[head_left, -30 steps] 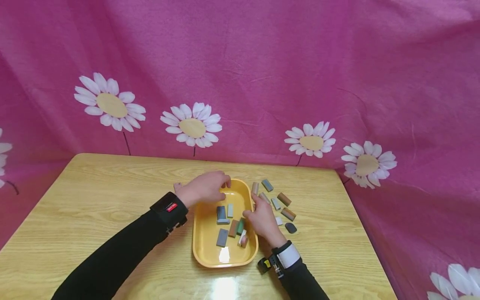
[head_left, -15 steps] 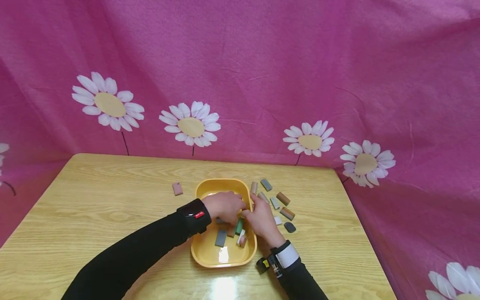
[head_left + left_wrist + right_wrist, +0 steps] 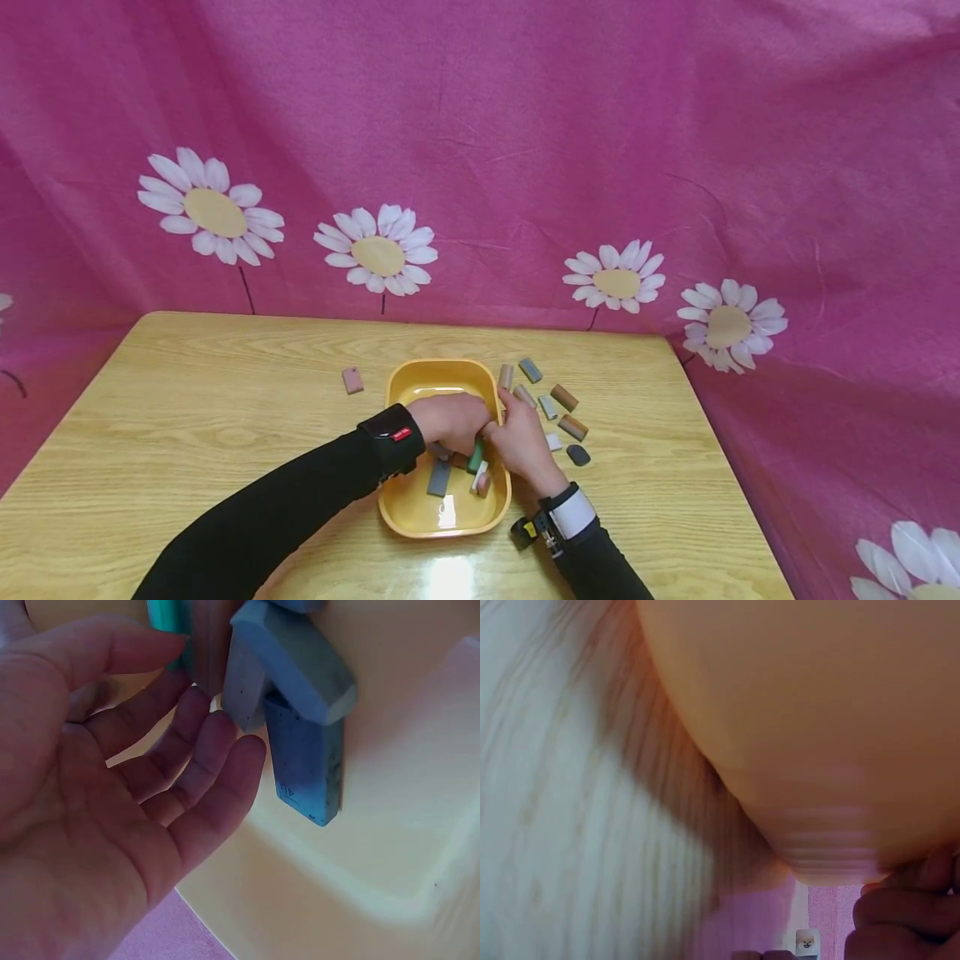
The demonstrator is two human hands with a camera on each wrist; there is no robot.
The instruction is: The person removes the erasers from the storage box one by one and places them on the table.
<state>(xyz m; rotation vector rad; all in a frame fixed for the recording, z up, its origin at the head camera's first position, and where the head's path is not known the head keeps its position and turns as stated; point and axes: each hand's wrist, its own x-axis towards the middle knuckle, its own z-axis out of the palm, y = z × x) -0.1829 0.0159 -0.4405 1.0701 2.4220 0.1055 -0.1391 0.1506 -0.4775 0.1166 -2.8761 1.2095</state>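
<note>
Inside a yellow plastic tray (image 3: 405,527) lie several small blocks. My left hand (image 3: 453,419) reaches down into it, covering part of the pile in the head view. In the left wrist view its fingers are loosely bent, with thumb and fingertips beside a green block (image 3: 166,626) and a brown block (image 3: 208,645). A grey block (image 3: 300,660) leans across a blue-grey block (image 3: 304,761) near those fingertips. My right hand (image 3: 521,437) grips the tray's right rim, thumb over the edge. The right wrist view shows its curled fingers (image 3: 907,915) at the tray wall.
Right of the tray, several loose pieces lie on the wooden table (image 3: 247,392), among them a brown half-round block (image 3: 573,427) and a dark rounded piece (image 3: 578,455). A pink block (image 3: 352,381) sits left of the tray. Behind hangs a pink flowered cloth (image 3: 487,167).
My left hand has moved from the tray's far left rim, right and down onto the blocks inside. The pink block it partly hid now shows fully. My right hand keeps its grip.
</note>
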